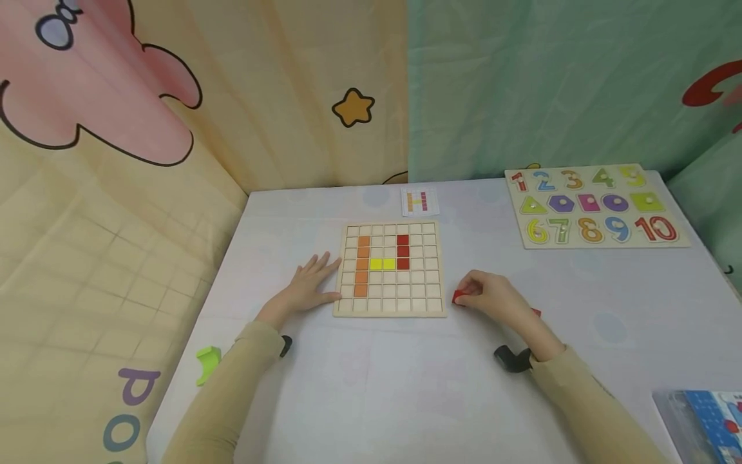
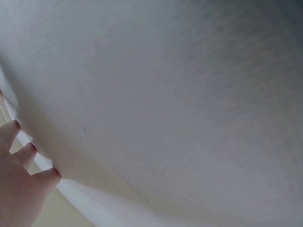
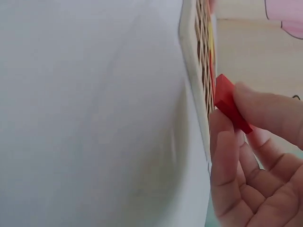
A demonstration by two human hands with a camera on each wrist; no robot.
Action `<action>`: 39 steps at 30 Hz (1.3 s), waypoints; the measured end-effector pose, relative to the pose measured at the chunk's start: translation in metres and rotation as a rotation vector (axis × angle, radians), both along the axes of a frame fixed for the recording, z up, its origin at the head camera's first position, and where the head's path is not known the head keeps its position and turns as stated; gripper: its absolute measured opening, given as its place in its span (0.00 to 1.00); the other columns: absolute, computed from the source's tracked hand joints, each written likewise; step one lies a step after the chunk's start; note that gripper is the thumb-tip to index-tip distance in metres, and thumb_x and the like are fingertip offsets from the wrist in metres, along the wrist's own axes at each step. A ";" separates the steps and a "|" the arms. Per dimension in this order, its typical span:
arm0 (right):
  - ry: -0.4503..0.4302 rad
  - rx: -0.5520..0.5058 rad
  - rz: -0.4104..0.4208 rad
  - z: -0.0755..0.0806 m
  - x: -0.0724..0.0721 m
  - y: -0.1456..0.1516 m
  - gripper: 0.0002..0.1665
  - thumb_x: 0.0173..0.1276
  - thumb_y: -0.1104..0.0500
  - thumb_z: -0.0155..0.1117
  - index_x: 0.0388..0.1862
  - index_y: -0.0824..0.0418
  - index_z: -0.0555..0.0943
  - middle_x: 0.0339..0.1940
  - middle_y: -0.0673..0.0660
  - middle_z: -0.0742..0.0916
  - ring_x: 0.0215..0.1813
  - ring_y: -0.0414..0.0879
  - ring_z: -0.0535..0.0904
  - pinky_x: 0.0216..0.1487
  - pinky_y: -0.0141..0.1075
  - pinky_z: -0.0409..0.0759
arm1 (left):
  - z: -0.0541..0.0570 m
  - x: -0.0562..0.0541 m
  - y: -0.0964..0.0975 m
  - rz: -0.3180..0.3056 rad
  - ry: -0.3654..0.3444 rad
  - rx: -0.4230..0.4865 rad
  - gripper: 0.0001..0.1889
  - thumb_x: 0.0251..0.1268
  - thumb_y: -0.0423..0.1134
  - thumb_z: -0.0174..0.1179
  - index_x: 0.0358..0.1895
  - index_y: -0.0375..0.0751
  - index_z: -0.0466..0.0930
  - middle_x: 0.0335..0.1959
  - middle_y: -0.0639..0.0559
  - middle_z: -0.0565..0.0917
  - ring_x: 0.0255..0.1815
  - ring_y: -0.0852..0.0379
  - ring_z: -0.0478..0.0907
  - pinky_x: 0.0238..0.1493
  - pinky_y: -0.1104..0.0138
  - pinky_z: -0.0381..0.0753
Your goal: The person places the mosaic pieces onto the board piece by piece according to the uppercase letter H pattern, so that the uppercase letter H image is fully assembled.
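Left hand point(image 1: 310, 283): spread flat, steadying square wooden grid board point(image 1: 390, 309).
Right hand point(image 1: 493, 295): pinched small red wooden tile point(image 1: 458, 297).
Risk: loose pinch, likely dropped tile.

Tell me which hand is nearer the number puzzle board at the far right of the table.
Right. The right hand, pinching a red block, sits nearer the number puzzle board. The left hand rests flat beyond the grid board, farther away.

bare white table point(image 1: 406, 386) lies open in front of the wooden grid board point(image 1: 390, 310); colourful number puzzle board point(image 1: 597, 206) occupies the far right corner.
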State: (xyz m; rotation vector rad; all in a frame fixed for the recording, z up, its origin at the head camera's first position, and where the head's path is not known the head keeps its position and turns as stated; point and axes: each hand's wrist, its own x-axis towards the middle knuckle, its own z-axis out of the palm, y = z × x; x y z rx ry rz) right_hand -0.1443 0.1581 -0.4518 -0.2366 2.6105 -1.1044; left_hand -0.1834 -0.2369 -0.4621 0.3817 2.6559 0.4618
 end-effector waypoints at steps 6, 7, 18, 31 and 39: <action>0.007 -0.072 -0.013 -0.001 -0.014 -0.030 0.09 0.64 0.59 0.70 0.40 0.61 0.82 0.35 0.55 0.87 0.35 0.44 0.80 0.38 0.31 0.80 | -0.003 0.000 0.000 0.000 -0.011 -0.001 0.46 0.65 0.58 0.61 0.80 0.51 0.47 0.82 0.43 0.40 0.82 0.37 0.32 0.76 0.36 0.33; 0.006 -0.083 -0.020 -0.001 -0.017 -0.034 0.09 0.64 0.59 0.71 0.40 0.61 0.82 0.35 0.55 0.87 0.36 0.44 0.81 0.39 0.31 0.80 | -0.003 0.000 0.000 0.001 -0.010 -0.002 0.46 0.65 0.59 0.61 0.80 0.51 0.47 0.82 0.43 0.40 0.82 0.37 0.32 0.76 0.36 0.33; -0.019 -0.091 0.001 -0.001 -0.049 -0.077 0.07 0.66 0.58 0.69 0.40 0.59 0.84 0.35 0.55 0.87 0.38 0.46 0.79 0.41 0.33 0.77 | -0.001 0.002 0.000 0.004 -0.006 -0.007 0.46 0.65 0.58 0.61 0.80 0.51 0.47 0.82 0.42 0.40 0.81 0.36 0.32 0.76 0.36 0.33; 0.009 -0.043 0.046 -0.003 -0.061 -0.092 0.03 0.65 0.60 0.69 0.37 0.59 0.85 0.37 0.55 0.88 0.39 0.47 0.80 0.45 0.37 0.79 | 0.000 0.002 0.001 0.008 -0.010 -0.006 0.46 0.65 0.58 0.61 0.80 0.51 0.47 0.82 0.44 0.40 0.82 0.38 0.31 0.77 0.38 0.32; -0.003 -0.038 0.067 -0.006 -0.061 -0.093 0.04 0.65 0.61 0.69 0.37 0.60 0.86 0.36 0.55 0.88 0.39 0.46 0.79 0.45 0.37 0.79 | 0.001 0.001 0.001 0.013 -0.017 0.001 0.46 0.65 0.58 0.61 0.80 0.51 0.47 0.82 0.43 0.40 0.82 0.38 0.31 0.77 0.37 0.32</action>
